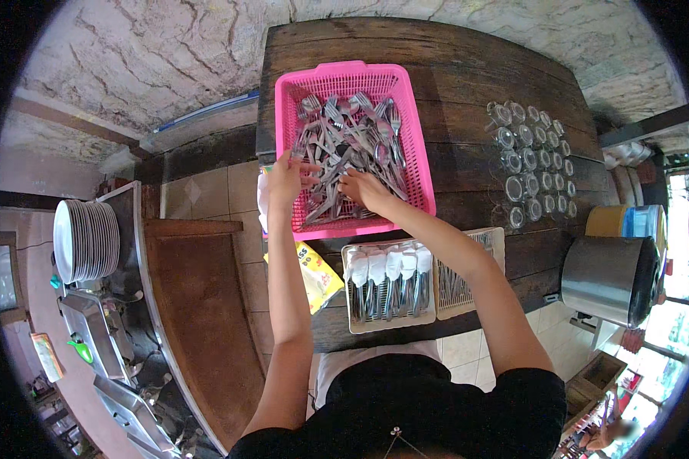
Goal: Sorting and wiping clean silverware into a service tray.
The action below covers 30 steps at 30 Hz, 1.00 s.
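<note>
Rough, cracked wall (153, 57) rises beyond the fingers, and a dark plank table (459, 172) lies beneath them. Below both hands is the cutlery (352, 141), a jumble of forks and spoons that fills a pink basket (350, 69). At its left side, the person's left hand (289, 180) has thumb and fingers parted, with no piece visibly gripped. The right hand (364, 190) reaches in beside it, fingers curled down onto the pile; whether they grip a piece cannot be told. Well right of the fingers stand rows of glasses (523, 161). Nearer the body than the fingers are a tray (390, 327) of napkin-topped cutlery and a yellow packet (319, 281).
</note>
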Available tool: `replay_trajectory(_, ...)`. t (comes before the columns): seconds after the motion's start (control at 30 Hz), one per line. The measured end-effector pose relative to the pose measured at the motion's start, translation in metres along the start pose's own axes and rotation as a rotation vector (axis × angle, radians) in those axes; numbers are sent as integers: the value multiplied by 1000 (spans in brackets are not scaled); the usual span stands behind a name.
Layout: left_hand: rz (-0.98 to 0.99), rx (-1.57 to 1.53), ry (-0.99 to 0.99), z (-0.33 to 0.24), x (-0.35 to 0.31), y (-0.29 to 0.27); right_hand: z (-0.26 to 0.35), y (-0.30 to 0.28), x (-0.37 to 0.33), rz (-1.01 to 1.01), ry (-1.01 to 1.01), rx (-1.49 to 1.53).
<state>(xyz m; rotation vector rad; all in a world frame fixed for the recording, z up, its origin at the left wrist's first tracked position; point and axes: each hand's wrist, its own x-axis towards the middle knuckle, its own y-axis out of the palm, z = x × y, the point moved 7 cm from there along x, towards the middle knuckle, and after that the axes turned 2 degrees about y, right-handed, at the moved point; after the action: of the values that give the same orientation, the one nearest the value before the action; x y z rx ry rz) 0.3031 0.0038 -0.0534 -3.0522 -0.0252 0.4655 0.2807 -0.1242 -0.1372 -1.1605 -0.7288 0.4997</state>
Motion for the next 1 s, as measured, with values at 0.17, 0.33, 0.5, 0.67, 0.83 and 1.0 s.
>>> replay_trajectory(0.17,9,25,14,2,-8,-3,6,-5,6,51,-44,117)
replay_trajectory(0.33,-18,-153,61,-12,-16,-19,-7,-65,10,-44,213,440)
replay_trajectory(0.5,-46,-277,40,-9,-28,-10,-6,-151,6,-288,321,661)
replay_trajectory(0.67,153,-545,-30,-3,-64,62,30,-194,-42,-601,241,248)
replay_trajectory(0.83,208,-558,-77,24,-93,112,61,-193,-89,-662,173,33)
replay_trajectory(1.0,297,-666,-136,35,-130,155,69,-189,-137,-621,299,45)
